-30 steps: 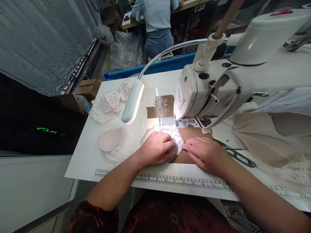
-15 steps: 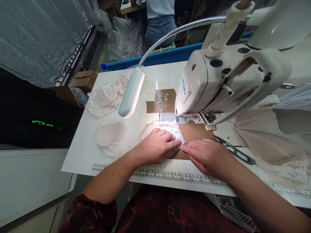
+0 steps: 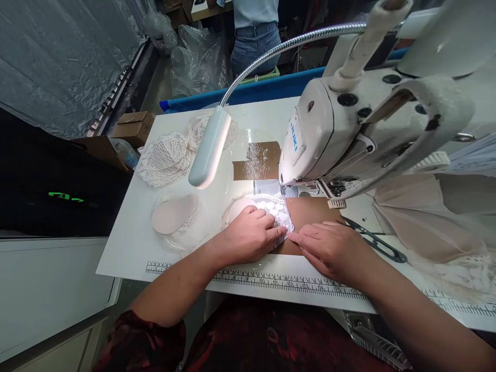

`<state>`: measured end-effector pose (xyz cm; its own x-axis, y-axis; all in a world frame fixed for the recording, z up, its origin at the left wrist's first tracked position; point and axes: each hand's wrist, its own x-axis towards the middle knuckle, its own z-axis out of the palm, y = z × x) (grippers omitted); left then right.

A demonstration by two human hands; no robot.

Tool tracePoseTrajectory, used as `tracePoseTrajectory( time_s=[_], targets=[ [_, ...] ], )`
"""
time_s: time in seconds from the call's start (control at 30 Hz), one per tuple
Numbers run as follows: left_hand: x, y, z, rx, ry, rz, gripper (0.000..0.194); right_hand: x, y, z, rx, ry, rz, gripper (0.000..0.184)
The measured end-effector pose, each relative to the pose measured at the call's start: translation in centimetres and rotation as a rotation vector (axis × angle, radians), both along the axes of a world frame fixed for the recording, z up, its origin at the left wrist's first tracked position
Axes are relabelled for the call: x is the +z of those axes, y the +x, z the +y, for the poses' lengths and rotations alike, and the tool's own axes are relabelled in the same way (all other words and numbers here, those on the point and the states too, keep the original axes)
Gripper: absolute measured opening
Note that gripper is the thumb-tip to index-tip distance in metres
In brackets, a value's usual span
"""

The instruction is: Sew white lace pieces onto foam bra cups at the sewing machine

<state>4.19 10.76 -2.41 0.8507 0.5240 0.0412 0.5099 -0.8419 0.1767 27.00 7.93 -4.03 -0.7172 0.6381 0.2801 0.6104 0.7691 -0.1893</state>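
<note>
A white lace piece [image 3: 278, 207] with a beige cup shape at its left lies at the needle area of a white sewing machine [image 3: 310, 129]. My left hand [image 3: 250, 233] rests on the lace with curled fingers, its thumb and fingers closed on the right edge. Against that same edge, near the left thumb, my right hand [image 3: 329, 249] pinches the corner between thumb and forefinger. Beneath the hands is a brown covering [image 3: 313, 209] on the machine bed. Dark scissors [image 3: 377, 243] lie just right of my right hand. My palms hide part of the lace.
A gooseneck lamp [image 3: 211, 147] hangs over the table. White lace pieces [image 3: 166, 160] and a beige cup [image 3: 174, 214] lie left. Brown tape [image 3: 258, 168] is behind the lace, a printed ruler [image 3: 267, 281] along the front. Sheer beige fabric [image 3: 414, 217] lies right. A person [image 3: 256, 31] sits beyond.
The lace's right edge has shifted very slightly left and turned a little under my fingers. Both hands keep nearly the same places and grip.
</note>
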Motion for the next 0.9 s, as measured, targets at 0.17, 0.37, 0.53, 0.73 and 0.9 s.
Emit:
tracePoseTrajectory(
  time_s=[0.17,0.37,0.53,0.73,0.9],
  targets=[
    [0.0,0.1,0.0,0.008,-0.001,0.004,0.034,-0.3,0.3,0.0,-0.064,0.001,0.072,0.022],
    [0.0,0.0,0.1,0.023,-0.039,-0.047,0.034,0.2,-0.2,0.3,-0.124,0.09,-0.036,0.024],
    [0.0,0.3,0.4,0.013,-0.031,-0.079,0.036,-0.5,-0.2,0.3,-0.127,0.101,-0.056,0.024],
    [-0.7,1.4,0.5,0.078,0.06,-0.041,0.039,-0.5,-0.2,0.3,-0.117,0.115,-0.013,0.023],
    [-0.9,1.6,0.5,0.089,0.071,0.028,0.038,0.5,-0.4,0.3,-0.105,0.118,-0.042,0.023]
  ],
)
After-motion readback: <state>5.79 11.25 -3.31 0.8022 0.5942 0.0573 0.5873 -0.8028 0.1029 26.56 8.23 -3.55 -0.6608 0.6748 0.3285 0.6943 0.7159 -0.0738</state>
